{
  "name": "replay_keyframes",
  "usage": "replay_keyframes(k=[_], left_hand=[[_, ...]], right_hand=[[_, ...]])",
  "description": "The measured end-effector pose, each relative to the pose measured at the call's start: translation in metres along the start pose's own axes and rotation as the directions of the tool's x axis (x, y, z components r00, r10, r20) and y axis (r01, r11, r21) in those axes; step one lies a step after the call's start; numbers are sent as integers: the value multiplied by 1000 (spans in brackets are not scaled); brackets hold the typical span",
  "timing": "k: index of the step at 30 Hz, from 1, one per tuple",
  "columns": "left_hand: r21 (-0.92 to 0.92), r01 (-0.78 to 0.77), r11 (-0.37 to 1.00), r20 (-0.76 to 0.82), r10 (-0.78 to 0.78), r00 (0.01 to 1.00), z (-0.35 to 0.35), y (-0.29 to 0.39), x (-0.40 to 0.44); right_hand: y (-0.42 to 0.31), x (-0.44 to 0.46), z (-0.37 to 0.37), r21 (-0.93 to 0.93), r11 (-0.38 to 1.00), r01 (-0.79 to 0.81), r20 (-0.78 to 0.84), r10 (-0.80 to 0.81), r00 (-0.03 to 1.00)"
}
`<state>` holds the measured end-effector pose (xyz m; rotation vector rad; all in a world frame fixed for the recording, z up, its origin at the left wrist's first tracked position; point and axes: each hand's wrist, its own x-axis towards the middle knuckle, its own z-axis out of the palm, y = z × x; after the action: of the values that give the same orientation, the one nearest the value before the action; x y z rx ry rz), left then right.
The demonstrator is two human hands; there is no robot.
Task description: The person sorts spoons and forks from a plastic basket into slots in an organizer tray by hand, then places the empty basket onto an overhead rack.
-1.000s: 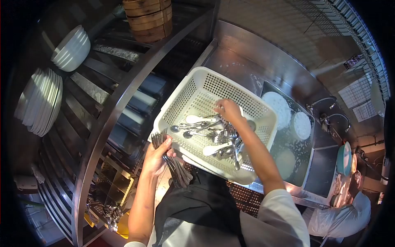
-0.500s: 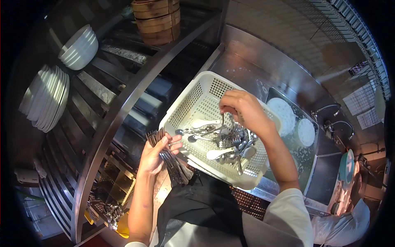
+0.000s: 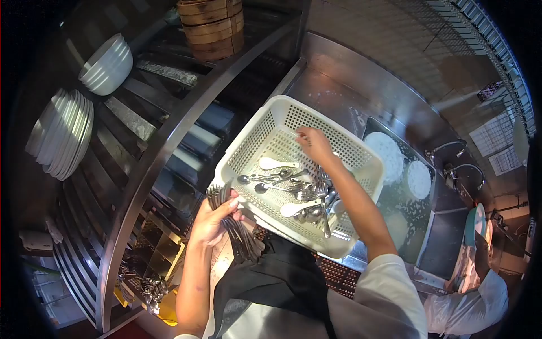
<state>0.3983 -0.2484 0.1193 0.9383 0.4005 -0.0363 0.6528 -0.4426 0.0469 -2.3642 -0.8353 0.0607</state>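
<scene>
My left hand is closed around a thick bundle of forks at the near left side of a white plastic basket. Their tines point up and the handles hang down past my palm. Over the far part of the basket is my right hand, its fingers curled together; whatever they hold, if anything, is hidden. Loose cutlery lies in the basket below: a white soup spoon, a second white spoon, metal spoons and a heap of forks, partly covered by my right forearm.
A sink of soapy water with white plates lies right of the basket, beside taps. On the left, a slatted metal rack holds stacked plates, bowls and bamboo steamers. More cutlery sits below.
My right hand has moved away from the cutlery heap toward the far left of the basket. My left hand still grips the forks, with its fingers drawn in closer around them.
</scene>
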Motion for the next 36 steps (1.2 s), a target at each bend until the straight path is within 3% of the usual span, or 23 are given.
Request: replay_keyframes(k=[2, 3, 5, 6, 8, 9, 11, 13, 15, 17, 19, 22, 23, 25, 27, 29, 30, 32, 33, 34, 35, 36], left_hand=[[-15, -21, 1000, -9, 21, 1000, -4, 2, -4], [-31, -43, 999, -14, 43, 999, -6, 4, -5], [-25, -53, 998, -11, 52, 999, -8, 5, -6], [-41, -61, 997, -26, 60, 998, -9, 4, -6], [-77, -76, 994, -50, 72, 996, -15, 1, -6], [-76, -74, 994, -50, 71, 996, -17, 2, -6], [-101, -82, 992, -26, 80, 996, -18, 4, -4], [-93, -50, 994, -21, 48, 999, -10, 10, -2], [-77, -11, 997, -10, 10, 1000, -3, 13, 4], [-35, -24, 999, 157, 29, 987, 3, 13, 13], [-20, -16, 1000, 194, 19, 981, 13, 15, 18], [116, -155, 981, 346, 106, 932, 22, 15, 18], [113, -148, 983, 359, 98, 928, 25, 15, 16], [9, 5, 1000, 431, -8, 902, 28, 14, 11], [5, 31, 1000, 474, -29, 880, 28, 6, 10], [88, 59, 994, 509, -96, 856, 34, 2, 10], [118, 87, 989, 465, -132, 875, 38, 2, 6], [170, 118, 978, 414, -180, 892, 41, 8, -1], [222, 139, 965, 349, -212, 913, 39, 10, -3], [150, 118, 982, 322, -162, 933, 32, 11, -4], [79, 115, 990, 242, -131, 961, 24, 12, -6], [26, 94, 995, 211, -97, 973, 15, 15, -6]], right_hand=[[49, -1, 14, -382, 924, 17, 47, 1, 999], [69, -4, 24, -382, 924, 19, 47, -1, 999], [88, -9, 35, -589, 773, 234, 23, -273, 962], [91, -6, 33, -591, 771, 236, 26, -275, 961], [76, -5, 15, -451, 868, 206, 301, -69, 951], [67, -2, 8, -450, 869, 205, 302, -68, 951], [38, 8, -9, -168, 938, 303, 321, -239, 916], [-36, -2, -53, 53, 958, 281, 321, -283, 904], [-96, -15, -88, 19, 852, 524, 206, -516, 832], [-135, -27, -102, 84, 767, 636, 117, -642, 758], [-159, -40, -94, 244, 715, 655, 47, -683, 728], [-177, -61, -64, 211, 671, 711, -177, -689, 702], [-176, -70, -63, 201, 682, 704, -176, -682, 710], [-176, -84, -59, 222, 815, 535, -232, -489, 841], [-172, -95, -60, 258, 845, 469, -143, -447, 883], [-180, -111, -65, 352, 879, 322, -325, -208, 923], [-181, -120, -69, 353, 892, 282, -381, -138, 914], [-178, -163, -79, 440, 898, -19, -343, 187, 921], [-170, -199, -75, 370, 926, -79, -287, 195, 938], [-165, -230, -79, 465, 859, -214, 2, 241, 971], [-160, -268, -65, 581, 635, -508, 273, 437, 857], [-151, -301, -43, 625, 429, -652, 325, 616, 718]])
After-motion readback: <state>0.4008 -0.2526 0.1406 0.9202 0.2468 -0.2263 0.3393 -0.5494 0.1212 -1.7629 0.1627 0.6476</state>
